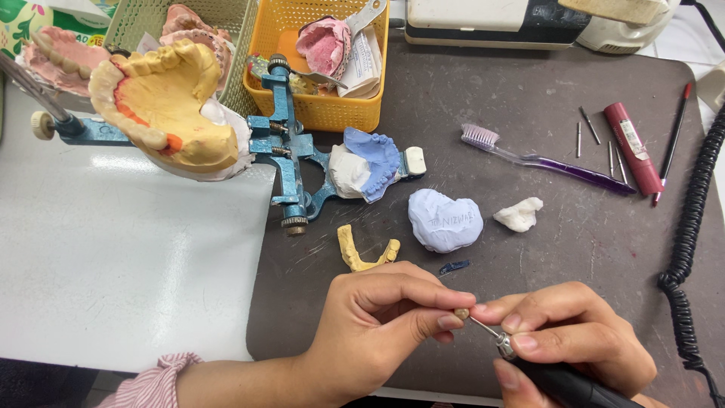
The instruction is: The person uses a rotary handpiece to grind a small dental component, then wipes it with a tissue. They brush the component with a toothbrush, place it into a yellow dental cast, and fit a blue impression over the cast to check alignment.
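My left hand pinches a tiny tan tooth-shaped piece between thumb and forefinger, low over the dark mat. My right hand grips a black rotary handpiece; its thin metal bur touches the small piece. Just beyond my left hand lies a yellow horseshoe-shaped dental arch. A white plaster cast and a small blue chip lie close by.
A blue metal articulator holds a blue-and-white cast. A large yellow jaw model sits at left. The orange basket holds pink casts. A purple toothbrush, a white lump, metal burs, a red tube, and a coiled black cord lie to the right.
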